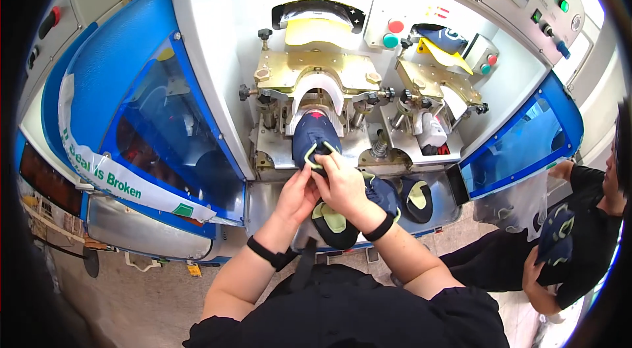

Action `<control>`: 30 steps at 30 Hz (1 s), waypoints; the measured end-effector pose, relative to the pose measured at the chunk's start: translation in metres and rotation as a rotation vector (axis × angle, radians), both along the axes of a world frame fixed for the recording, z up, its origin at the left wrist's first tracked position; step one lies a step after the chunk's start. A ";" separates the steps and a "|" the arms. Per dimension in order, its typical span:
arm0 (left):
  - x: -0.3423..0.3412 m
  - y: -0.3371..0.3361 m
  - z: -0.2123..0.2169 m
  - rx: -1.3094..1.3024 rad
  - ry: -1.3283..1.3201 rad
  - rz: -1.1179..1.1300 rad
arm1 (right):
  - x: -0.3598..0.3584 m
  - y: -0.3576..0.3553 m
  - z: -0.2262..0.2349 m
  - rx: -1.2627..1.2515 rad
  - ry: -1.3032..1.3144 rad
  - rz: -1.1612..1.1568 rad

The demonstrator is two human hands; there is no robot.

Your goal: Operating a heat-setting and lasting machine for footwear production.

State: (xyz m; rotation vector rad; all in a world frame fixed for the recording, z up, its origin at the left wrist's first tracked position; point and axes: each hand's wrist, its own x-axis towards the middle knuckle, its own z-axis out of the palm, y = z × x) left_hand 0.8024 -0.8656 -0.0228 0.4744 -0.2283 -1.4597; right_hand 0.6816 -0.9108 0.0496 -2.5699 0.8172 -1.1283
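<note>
A navy shoe upper [311, 135] with a lime-green lined edge and a small red mark sits with one end in the left station of the machine. My right hand [340, 183] has its fingers closed on the upper's near opening, around the green edge. Just beside it, my left hand [299, 195] pinches the lower left side of that same edge; its fingertips are partly hidden. Over the upper's far end stands a brass-coloured clamp block [316, 68] with a white curved pad [318, 87].
Below my hands, a metal tray [266, 206] bears more navy-and-green uppers [416, 200]. A second station [440, 81] stands to the right, with red and green buttons [393, 32] between. Blue-framed doors [164, 131] flank the bay. At right, a co-worker [586, 216] holds a navy upper [556, 233].
</note>
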 end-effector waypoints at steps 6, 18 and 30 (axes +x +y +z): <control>0.012 -0.024 0.011 -0.020 0.019 -0.018 | 0.014 -0.021 0.024 -0.147 -0.052 0.000; 0.011 -0.027 0.012 0.147 -0.115 0.093 | 0.031 -0.043 0.001 0.069 -0.007 0.038; 0.009 -0.027 0.010 0.172 -0.165 0.141 | 0.031 -0.042 0.002 0.054 0.045 0.032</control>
